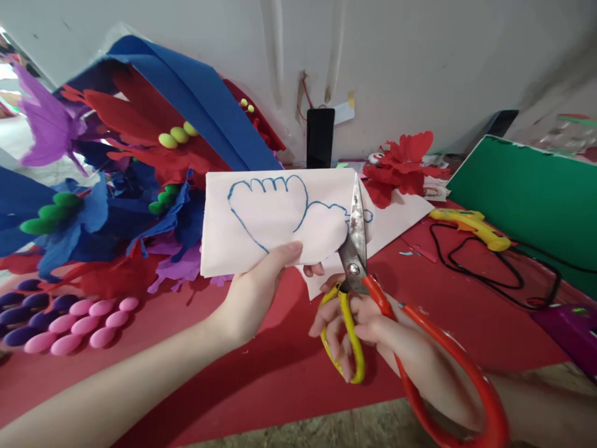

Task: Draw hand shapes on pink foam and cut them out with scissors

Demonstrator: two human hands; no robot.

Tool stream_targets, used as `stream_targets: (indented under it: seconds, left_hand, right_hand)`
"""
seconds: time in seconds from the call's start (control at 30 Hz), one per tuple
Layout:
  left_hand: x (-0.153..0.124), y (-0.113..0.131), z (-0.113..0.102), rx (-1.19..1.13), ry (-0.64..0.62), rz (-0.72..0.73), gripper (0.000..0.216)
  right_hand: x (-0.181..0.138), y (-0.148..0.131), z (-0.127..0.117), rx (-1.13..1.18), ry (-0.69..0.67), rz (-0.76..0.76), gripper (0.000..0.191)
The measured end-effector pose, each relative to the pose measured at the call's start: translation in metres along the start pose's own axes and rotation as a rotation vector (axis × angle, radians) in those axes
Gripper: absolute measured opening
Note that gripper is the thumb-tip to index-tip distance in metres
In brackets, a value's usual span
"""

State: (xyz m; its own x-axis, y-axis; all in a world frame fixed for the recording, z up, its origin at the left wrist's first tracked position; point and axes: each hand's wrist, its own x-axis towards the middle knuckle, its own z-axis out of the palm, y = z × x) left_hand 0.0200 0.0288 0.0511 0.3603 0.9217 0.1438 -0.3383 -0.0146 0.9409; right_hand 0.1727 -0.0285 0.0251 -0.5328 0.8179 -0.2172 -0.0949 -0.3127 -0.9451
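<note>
My left hand (256, 286) pinches the lower edge of a folded white sheet of paper (270, 211), thumb in front and fingers behind. A blue outline with a scalloped top and a smaller wavy lobe is drawn on the sheet. In my right hand (387, 336) are scissors (355, 249) with one yellow and one red handle loop. Their blades are parted around the sheet's right part, beside the narrow end of the outline. Below that lobe the paper's edge is cut in a curve, and a white piece (321, 280) hangs behind it.
Red, blue and purple paper butterflies (140, 118) crowd the left. Pink oval pieces (84, 323) lie nearer on the red table surface (261, 373). A black phone (319, 137) leans at the wall. A red paper flower (405, 162), yellow glue gun (471, 225) and green board (532, 211) are on the right.
</note>
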Motion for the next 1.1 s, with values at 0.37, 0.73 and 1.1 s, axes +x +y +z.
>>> stream_targets:
  seconds: [0.37,0.73,1.1]
  left_hand:
    - [0.006,0.013,-0.006,0.026,0.031,-0.119,0.029]
    - [0.005,0.011,-0.005,0.044,0.032,-0.052,0.026]
    - [-0.004,0.010,0.004,-0.004,-0.031,0.014,0.031]
  right_hand:
    - [-0.004,-0.022,0.016,-0.014,0.214,0.062,0.021]
    - [-0.010,-0.013,0.016,0.079,0.143,0.009,0.022]
    - [0.003,-0.006,0.005,0.170,-0.097,0.061,0.021]
